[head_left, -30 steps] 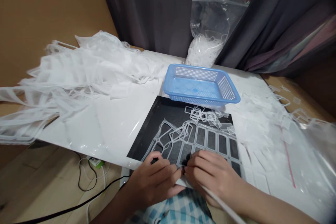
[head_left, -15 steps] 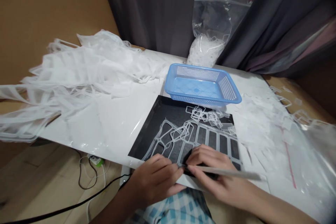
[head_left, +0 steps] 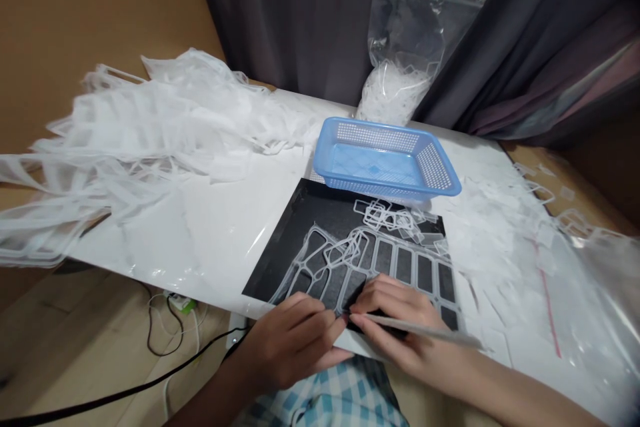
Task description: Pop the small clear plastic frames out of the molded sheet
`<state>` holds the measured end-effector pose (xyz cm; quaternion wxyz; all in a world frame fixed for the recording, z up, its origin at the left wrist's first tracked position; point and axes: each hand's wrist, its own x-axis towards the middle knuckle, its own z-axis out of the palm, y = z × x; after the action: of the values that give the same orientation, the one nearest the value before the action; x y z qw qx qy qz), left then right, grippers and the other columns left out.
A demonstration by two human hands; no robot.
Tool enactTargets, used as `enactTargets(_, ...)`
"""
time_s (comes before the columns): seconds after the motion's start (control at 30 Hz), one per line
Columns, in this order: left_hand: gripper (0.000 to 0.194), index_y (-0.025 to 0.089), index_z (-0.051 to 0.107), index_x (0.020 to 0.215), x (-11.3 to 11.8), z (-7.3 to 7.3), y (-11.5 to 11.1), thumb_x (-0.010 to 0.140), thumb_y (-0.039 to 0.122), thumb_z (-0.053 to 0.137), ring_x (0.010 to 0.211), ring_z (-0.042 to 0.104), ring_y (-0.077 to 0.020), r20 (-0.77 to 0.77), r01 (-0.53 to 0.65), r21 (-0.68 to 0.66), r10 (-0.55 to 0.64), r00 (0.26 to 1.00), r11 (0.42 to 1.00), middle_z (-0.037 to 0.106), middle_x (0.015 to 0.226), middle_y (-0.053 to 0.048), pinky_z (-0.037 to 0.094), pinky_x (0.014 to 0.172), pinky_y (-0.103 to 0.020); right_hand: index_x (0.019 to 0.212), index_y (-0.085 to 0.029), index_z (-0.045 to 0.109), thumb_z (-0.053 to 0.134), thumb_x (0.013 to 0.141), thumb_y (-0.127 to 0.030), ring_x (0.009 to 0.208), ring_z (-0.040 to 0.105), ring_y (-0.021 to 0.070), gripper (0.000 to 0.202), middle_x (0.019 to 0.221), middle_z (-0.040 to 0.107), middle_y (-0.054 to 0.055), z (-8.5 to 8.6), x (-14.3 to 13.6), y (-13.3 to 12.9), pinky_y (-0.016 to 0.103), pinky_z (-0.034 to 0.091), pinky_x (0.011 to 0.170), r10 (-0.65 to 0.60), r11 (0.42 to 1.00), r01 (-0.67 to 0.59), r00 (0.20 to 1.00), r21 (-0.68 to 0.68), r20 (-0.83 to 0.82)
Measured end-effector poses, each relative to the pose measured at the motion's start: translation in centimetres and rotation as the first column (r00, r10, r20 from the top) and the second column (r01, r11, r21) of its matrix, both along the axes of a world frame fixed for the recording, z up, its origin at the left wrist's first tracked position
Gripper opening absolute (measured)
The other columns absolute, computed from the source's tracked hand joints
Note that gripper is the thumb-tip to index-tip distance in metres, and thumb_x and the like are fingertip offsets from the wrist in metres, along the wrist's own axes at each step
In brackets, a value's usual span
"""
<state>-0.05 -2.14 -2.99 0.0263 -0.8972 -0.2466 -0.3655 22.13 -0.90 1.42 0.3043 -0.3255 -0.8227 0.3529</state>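
Observation:
A translucent die-cut plastic sheet (head_left: 393,262) with rows of rounded rectangular openings lies on a black mat (head_left: 280,240). My left hand (head_left: 295,340) is closed at the sheet's near edge, fingertips pinching it; the exact grip is partly hidden. Close beside it, my right hand (head_left: 400,323) is closed with thumb and fingers around a thin pale-grey strip (head_left: 425,329), whose kind I cannot tell. The strip slants back over the hand toward the wrist, and its front end meets the sheet's edge near my left fingertips. Loose small frames (head_left: 387,215) lie on the mat's far side.
Behind the mat stands a blue plastic basket (head_left: 373,160). A clear zip bag (head_left: 400,80) of white pieces leans on the curtain. White sheets (head_left: 165,120) are heaped at the left, small clear pieces (head_left: 485,233) at the right. Cables (head_left: 165,360) hang below the table's front edge.
My right hand and the strip have shifted slightly left, toward my left fingertips. My left hand has moved only a little, and the view has shifted slightly.

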Motion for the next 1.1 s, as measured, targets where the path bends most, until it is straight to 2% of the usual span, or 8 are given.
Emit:
enactTargets(0.4,0.022,0.011,0.066,0.104,0.2,0.5,-0.1,0.093,0.03,0.065,0.079,0.06,-0.0143,-0.002,-0.035,-0.021,0.035,0.999,0.999,0.068,0.082,-0.001,0.049,0.077,-0.031,0.09,-0.015,0.059,0.048,0.096,-0.01,0.075,0.054,0.0166,0.013,0.081,0.062,0.006,1.2,0.2,-0.1,0.029,0.047,0.067,0.049,0.995,-0.059,0.993,0.087,0.108)
enactTargets(0.5,0.021,0.011,0.066,0.102,0.3,0.5,0.0,0.093,0.03,0.065,0.078,0.06,-0.0144,0.007,-0.041,-0.002,0.041,0.999,0.999,0.068,0.081,-0.001,0.049,0.076,-0.031,0.092,-0.014,0.06,0.048,0.097,-0.01,0.078,0.057,0.017,0.013,0.083,0.064,0.007,0.7,0.3,-0.2,0.03,0.05,0.069,0.043,0.984,-0.064,0.991,0.167,0.124)
enactTargets(0.6,0.022,0.01,0.066,0.101,0.3,0.5,0.0,0.091,0.029,0.067,0.078,0.06,-0.0149,0.008,-0.034,0.013,0.033,0.999,0.999,0.068,0.082,-0.001,0.048,0.075,-0.031,0.096,-0.013,0.062,0.048,0.098,-0.011,0.095,0.061,0.0218,0.014,0.1,0.069,0.011,-0.5,0.4,-0.5,0.035,0.054,0.08,0.009,0.936,-0.074,0.983,0.345,0.186)
enactTargets(0.67,0.02,0.009,0.065,0.101,0.3,0.5,0.0,0.092,0.027,0.065,0.078,0.06,-0.0148,0.013,-0.023,0.009,0.023,1.0,1.0,0.068,0.082,-0.002,0.048,0.074,-0.031,0.097,-0.013,0.063,0.049,0.098,-0.013,0.106,0.061,0.0263,0.015,0.111,0.07,0.012,-1.2,0.5,-0.9,0.04,0.055,0.086,-0.054,0.871,-0.078,0.966,0.485,0.252)
enactTargets(0.77,0.018,0.009,0.065,0.099,0.2,0.6,0.1,0.096,0.025,0.059,0.077,0.06,-0.0145,0.004,-0.017,-0.008,0.017,1.0,1.0,0.068,0.081,-0.002,0.048,0.074,-0.031,0.092,-0.013,0.066,0.051,0.097,-0.013,0.107,0.063,0.0293,0.015,0.113,0.072,0.013,-1.5,0.4,-1.4,0.043,0.056,0.085,-0.152,0.751,-0.1,0.936,0.652,0.318)
enactTargets(0.83,0.019,0.009,0.065,0.099,0.2,0.5,0.1,0.098,0.026,0.055,0.077,0.06,-0.0145,0.0,-0.017,-0.008,0.017,1.0,1.0,0.069,0.081,-0.002,0.049,0.074,-0.031,0.088,-0.013,0.066,0.054,0.096,-0.012,0.103,0.066,0.0294,0.014,0.11,0.073,0.014,-1.3,0.1,-1.4,0.043,0.057,0.083,-0.18,0.704,-0.116,0.925,0.701,0.334)
enactTargets(0.97,0.018,0.011,0.065,0.099,0.2,0.5,0.1,0.096,0.028,0.059,0.077,0.061,-0.0137,0.015,-0.025,0.001,0.025,1.0,1.0,0.069,0.081,0.0,0.049,0.074,-0.031,0.087,-0.012,0.067,0.056,0.095,-0.01,0.096,0.068,0.0273,0.014,0.107,0.075,0.015,-0.5,0.1,-0.9,0.041,0.057,0.077,-0.2,0.677,-0.098,0.929,0.729,0.311)
enactTargets(1.1,0.02,0.011,0.065,0.103,0.4,0.8,0.1,0.094,0.029,0.064,0.076,0.062,-0.012,0.007,-0.031,0.003,0.031,0.999,1.0,0.069,0.081,0.001,0.049,0.073,-0.029,0.1,-0.01,0.068,0.053,0.095,-0.007,0.1,0.067,0.0286,0.015,0.115,0.072,0.018,0.0,1.8,0.6,0.042,0.056,0.076,-0.269,0.691,-0.008,0.926,0.723,0.267)
